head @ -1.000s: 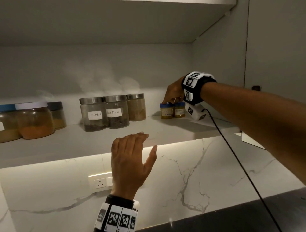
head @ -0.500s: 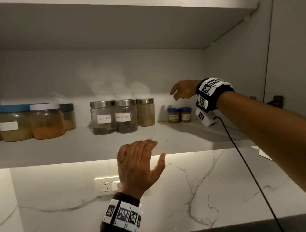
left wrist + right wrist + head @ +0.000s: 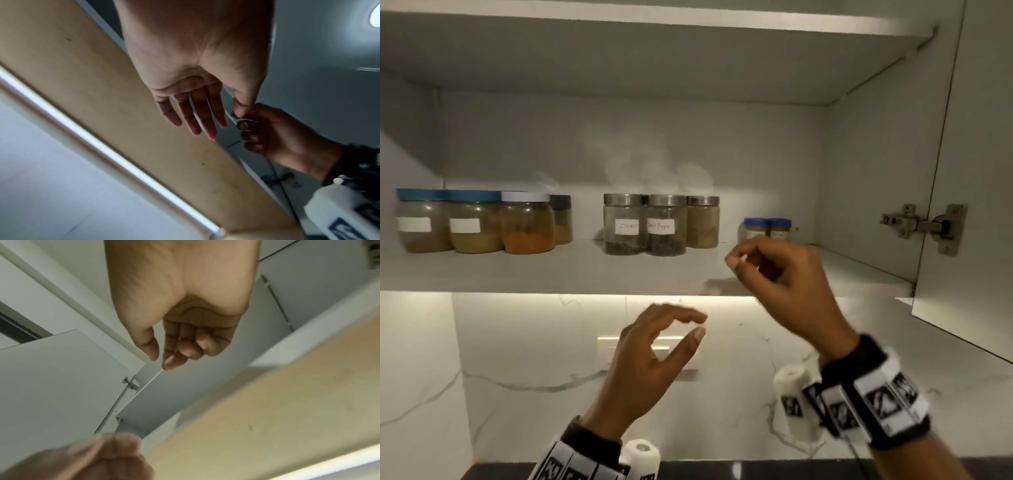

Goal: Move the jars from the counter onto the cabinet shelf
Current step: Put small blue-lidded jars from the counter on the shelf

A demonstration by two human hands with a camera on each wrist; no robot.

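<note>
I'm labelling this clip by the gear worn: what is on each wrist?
Both wear a black wristband carrying white square tags with black patterns and a white cylindrical camera. A thin black cable runs from the right one. No sleeves.

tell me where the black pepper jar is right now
In the head view the black pepper jar stands mid-shelf on the cabinet shelf, touching the cloves jar on its left, with a third steel-lidded jar close on its right.
</note>
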